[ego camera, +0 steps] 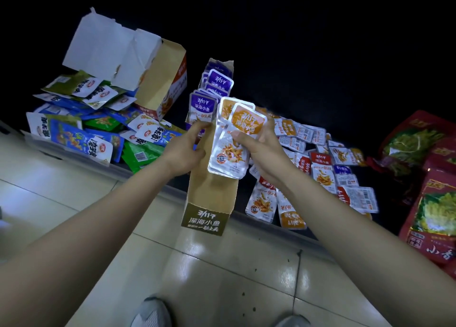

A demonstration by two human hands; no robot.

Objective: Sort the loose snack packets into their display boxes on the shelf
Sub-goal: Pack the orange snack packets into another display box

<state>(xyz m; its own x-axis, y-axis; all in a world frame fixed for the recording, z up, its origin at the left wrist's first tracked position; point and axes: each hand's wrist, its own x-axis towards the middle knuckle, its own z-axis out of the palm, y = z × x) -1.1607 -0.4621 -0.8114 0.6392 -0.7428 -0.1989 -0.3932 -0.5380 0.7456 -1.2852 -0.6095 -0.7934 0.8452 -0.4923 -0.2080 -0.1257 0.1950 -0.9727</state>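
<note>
The left hand (pixel 183 151) grips the thin box (pixel 209 196) by its side. Its thumb pushes on the front purple packets (pixel 202 107) so the row stands up and does not flop forward. The box sticks out over the edge of the shelf (pixel 148 181), with its printed end pointing to 6 o'clock, toward the person. That leaves the front part of the box open and bare, ready to fill.

The right hand (pixel 259 145) pinches a small stack of orange packets (pixel 232 139). It holds them upright, just at 3 o'clock from the purple ones and right over the bare part of the box. I think they are held this way so they can slide in as one neat bunch (the pictures on them all face the same way).

More loose packets (pixel 320 159) lie in a messy heap on the shelf at 3 o'clock from the box. Some are orange, some red, and some lie face down. They are not sorted yet, so I think there is a lot of the job left.

At 9 o'clock from the box lies a pile of blue and green packets (pixel 86 132). A big box (pixel 158 85) with torn flaps stands open behind them, at about 10 o'clock. Big red bags (pixel 434 183) sit far off at 3 o'clock. Down at 6 o'clock are the shiny floor (pixel 222 277) and the tips of two shoes (pixel 150 312).

The thin foil packets look slippery, so a loose pinch could let the stack fan out.
</note>
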